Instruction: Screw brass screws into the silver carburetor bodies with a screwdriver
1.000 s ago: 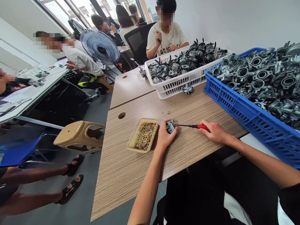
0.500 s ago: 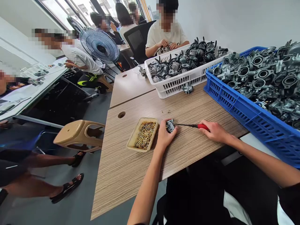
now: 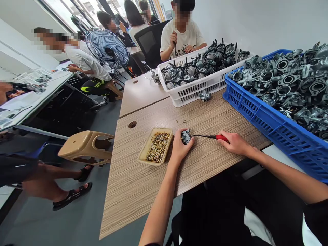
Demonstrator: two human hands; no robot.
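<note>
This is a small-parts assembly workshop in a bright, office-like room. A blue plastic crate (image 3: pixel 256 116) heaped with grey die-cast carburetor bodies (image 3: pixel 282 82) and a white slotted plastic basket (image 3: pixel 194 89) of carburetors (image 3: pixel 194 71) sit on wood-grain laminate desks (image 3: pixel 133 191). Seated workers (image 3: pixel 181 39) and a black pedestal fan (image 3: pixel 107 48) fill the upper frame.

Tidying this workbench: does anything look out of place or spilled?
Yes. Two tiny brass-coloured bits lie loose on the wooden table, well away from the tray of brass parts, so they look spilled. A lone carburetor also sits on the tabletop outside the white basket that holds the others.
</note>
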